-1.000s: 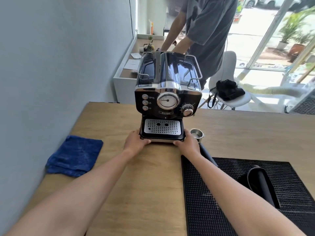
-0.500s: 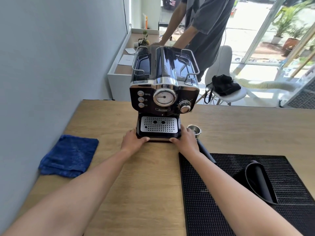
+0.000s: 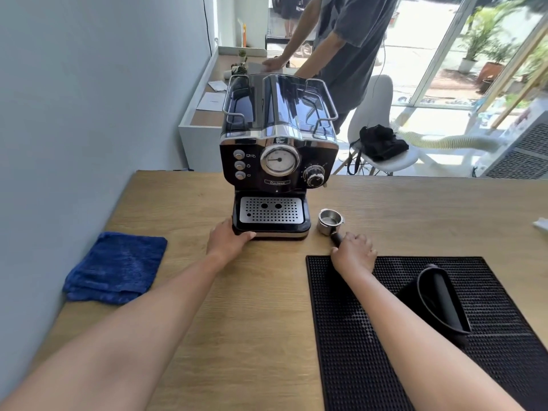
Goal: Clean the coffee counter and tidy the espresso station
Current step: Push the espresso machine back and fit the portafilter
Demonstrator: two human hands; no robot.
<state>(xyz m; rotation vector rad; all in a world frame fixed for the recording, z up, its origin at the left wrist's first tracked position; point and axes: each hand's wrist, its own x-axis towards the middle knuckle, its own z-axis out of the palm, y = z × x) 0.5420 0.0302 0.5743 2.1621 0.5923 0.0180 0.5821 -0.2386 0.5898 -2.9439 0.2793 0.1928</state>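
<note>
A black and chrome espresso machine [image 3: 278, 149] stands on the wooden counter [image 3: 243, 292], its perforated drip tray facing me. My left hand [image 3: 226, 240] holds the front left corner of the machine's base. A portafilter [image 3: 329, 222] lies to the right of the machine, its metal basket upward. My right hand [image 3: 353, 252] grips the portafilter's black handle at the back edge of a black rubber bar mat [image 3: 504, 366]. A folded blue cloth [image 3: 118, 266] lies at the left by the wall.
A black knock box [image 3: 441, 301] lies on the bar mat at the right. The grey wall runs along the counter's left side. Beyond the counter a person in a grey shirt [image 3: 350, 40] stands at a desk, beside a white chair [image 3: 382, 143].
My right hand left the machine's base and moved right onto the portafilter handle. The left hand stays at the machine's corner.
</note>
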